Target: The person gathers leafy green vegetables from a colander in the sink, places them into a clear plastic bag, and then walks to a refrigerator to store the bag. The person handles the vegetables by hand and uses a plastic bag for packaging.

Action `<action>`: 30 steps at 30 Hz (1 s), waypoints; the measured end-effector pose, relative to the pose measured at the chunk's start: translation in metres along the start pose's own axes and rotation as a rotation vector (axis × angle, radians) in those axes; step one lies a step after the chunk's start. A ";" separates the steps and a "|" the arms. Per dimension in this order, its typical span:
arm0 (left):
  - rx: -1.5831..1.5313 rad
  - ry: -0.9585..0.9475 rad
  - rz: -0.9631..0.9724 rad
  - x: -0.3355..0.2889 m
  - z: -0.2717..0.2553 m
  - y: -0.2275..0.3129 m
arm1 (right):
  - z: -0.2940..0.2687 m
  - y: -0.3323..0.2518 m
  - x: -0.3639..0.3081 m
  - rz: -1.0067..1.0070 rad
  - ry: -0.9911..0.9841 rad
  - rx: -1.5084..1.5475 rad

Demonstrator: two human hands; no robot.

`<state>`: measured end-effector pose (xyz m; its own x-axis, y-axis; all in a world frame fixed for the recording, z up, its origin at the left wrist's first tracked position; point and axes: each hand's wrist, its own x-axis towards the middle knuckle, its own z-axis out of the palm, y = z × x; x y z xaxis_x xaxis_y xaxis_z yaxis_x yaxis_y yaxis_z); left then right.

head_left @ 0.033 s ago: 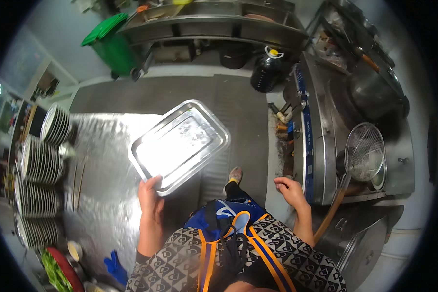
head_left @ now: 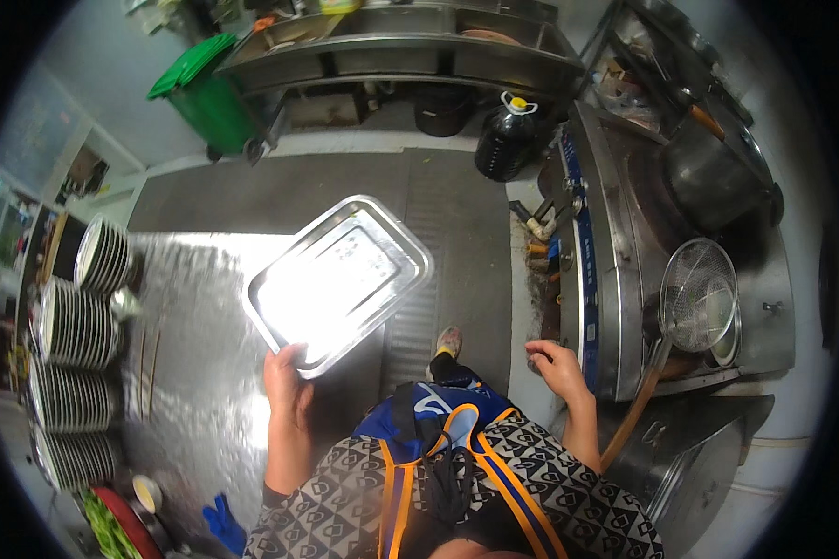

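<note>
A shiny rectangular metal tray [head_left: 410, 250] hangs level over the right edge of the steel table, its flat inside glaring with light. My left hand [head_left: 287, 382] is closed on the tray's near-left corner, the thumb over the rim and the other fingers partly hidden below. A few small specks show on the tray's bottom. My right hand [head_left: 561, 369] is held apart from it, by the front of the stove, with its fingers curled in and no object showing in them.
Stacked plates [head_left: 76, 321] line the left of the steel table [head_left: 191, 326], with chopsticks, a blue glove [head_left: 222, 524] and a red bowl of greens [head_left: 126, 522]. On the right are a stove [head_left: 615, 279] and a long-handled strainer [head_left: 697, 293]. A dark jug [head_left: 506, 144] and green bin [head_left: 200, 102] stand on the floor.
The surroundings have shifted slightly in the view, with the table and plates a little lower. Both hands look almost still, and the tray stays in my left hand.
</note>
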<state>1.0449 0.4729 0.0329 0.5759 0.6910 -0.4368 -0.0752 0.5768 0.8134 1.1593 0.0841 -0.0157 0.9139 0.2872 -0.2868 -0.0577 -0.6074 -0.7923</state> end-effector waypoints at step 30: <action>0.114 -0.012 -0.149 0.602 0.430 0.108 | -0.091 -0.217 0.606 0.053 0.045 -0.134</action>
<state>1.7334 0.7641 0.0223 0.5833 0.5960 -0.5519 0.1043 0.6189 0.7786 1.7622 0.3220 0.0315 0.9281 0.2205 -0.2999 -0.0553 -0.7149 -0.6970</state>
